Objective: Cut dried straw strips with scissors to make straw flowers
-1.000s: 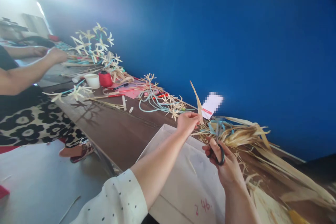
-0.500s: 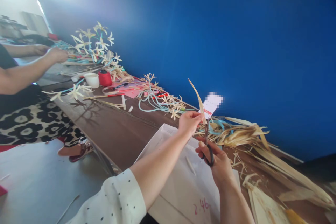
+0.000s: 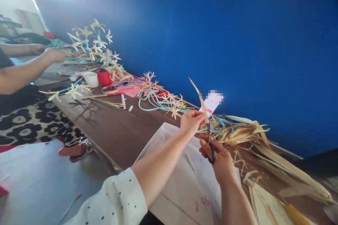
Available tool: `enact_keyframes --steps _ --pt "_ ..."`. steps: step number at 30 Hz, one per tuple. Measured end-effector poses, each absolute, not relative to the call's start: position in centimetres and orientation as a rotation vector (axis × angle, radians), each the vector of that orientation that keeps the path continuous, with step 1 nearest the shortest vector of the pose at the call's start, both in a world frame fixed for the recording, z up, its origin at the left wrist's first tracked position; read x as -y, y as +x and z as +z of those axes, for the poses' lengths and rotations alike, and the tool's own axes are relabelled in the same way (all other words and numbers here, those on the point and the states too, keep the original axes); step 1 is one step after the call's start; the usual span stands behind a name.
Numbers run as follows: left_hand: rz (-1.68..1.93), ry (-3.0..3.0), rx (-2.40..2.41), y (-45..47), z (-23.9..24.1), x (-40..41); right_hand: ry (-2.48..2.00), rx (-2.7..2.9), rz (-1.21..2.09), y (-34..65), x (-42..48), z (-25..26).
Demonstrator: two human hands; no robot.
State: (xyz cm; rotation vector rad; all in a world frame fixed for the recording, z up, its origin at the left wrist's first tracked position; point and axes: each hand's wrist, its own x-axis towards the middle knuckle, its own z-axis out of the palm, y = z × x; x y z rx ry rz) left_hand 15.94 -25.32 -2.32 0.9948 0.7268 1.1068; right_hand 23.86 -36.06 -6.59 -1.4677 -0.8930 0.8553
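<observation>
A: What does the left hand (image 3: 190, 123) have?
B: A pale dry strip (image 3: 204, 110), pinched near its lower end between thumb and fingers, just right of the frame's centre.

A: Which way does it point?
B: Its long axis runs steeply, leaning left: the thin tip is up towards the upper left, the broader end down towards the lower right.

A: And the right hand (image 3: 219, 160)?
B: It's closed around the black handles of the scissors (image 3: 211, 153), a little below the strip. Their long axis is nearly upright, the blades pointing to the top of the frame and ending by the strip's lower end. Whether they touch it, or how far they're parted, I can't tell.

A: What's around the hands?
B: Behind the strip, a white card (image 3: 213, 102) with a red band. Below both hands, a white tray (image 3: 185, 179) with red figures near the bottom edge. To the right, a heap of dry husks (image 3: 241, 133).

A: Further out?
B: Left of centre, pale blue tubes (image 3: 146, 108) and a red spool (image 3: 104, 78) lie on the brown table (image 3: 116, 130); at upper left, a co-worker's hand (image 3: 54, 55).
</observation>
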Motion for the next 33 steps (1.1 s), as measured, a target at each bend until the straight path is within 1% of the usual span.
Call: enact_keyframes --steps 11,33 --pt "1.158 0.884 -0.657 16.75 -3.02 25.80 -1.520 0.872 0.798 23.79 35.96 -6.46" --pt "1.109 0.858 -0.685 16.21 -2.26 25.97 -1.627 0.947 0.693 23.69 36.30 -5.90"
